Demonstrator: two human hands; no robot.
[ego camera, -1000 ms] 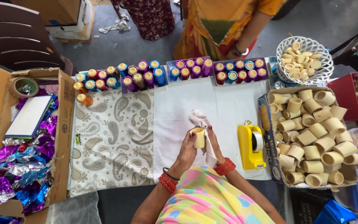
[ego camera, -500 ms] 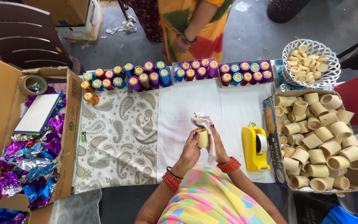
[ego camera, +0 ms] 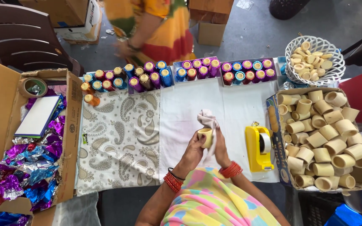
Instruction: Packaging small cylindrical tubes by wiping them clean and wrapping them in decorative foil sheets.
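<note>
Over the last second little was changed: a tan cup (ego camera: 205, 136) was kept gripped in the left hand (ego camera: 192, 153) while a cloth (ego camera: 208, 119) was held against it by the right hand (ego camera: 221, 147).

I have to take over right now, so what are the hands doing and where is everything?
Left hand: holds a small tan cup.
Right hand: holds a pale cloth at the cup.
Bare cups: cardboard box on the right.
Foil-wrapped cups: rows along the far edge.
Yellow tape dispenser: beside the right hand.
Foil sheets: left box.
Done: many wrapped. Left: a full box bare.
</note>
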